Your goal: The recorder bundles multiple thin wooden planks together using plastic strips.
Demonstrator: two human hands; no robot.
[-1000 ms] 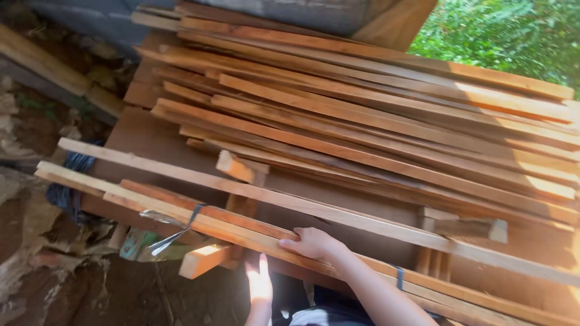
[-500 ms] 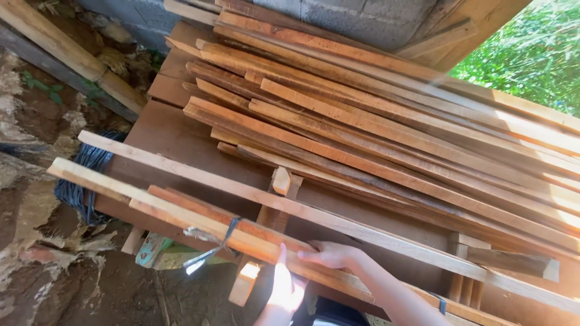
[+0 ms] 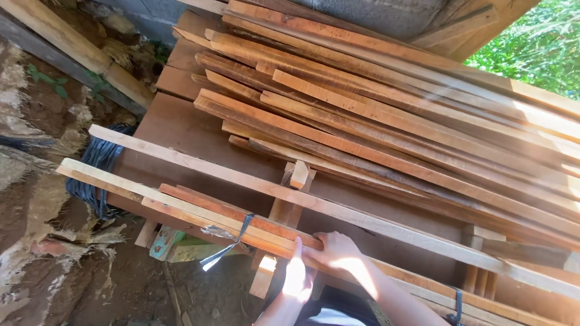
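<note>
Two hands are in the head view, both down at about 6 o'clock. The right hand lies palm-down over the near edge of a bundle of thin wooden slats, fingers curled on the top slat, so it looks clamped on the wood. The left hand sits right beside it, touching the underside of the same bundle, washed out by sun, so I can't tell if it's actually gripping or just resting there.

The bundle runs from 9 o'clock down toward 5 o'clock along the front of a brown board table. A dark strap hangs off it with a torn bit of silvery wrap. A longer single slat lies just behind, roughly parallel.

Up at 12 to 3 o'clock there's a big loose stack of planks. At 9 o'clock a coil of dark wire hangs by the table corner. A small greenish box sits on the dirt under the bundle.
</note>
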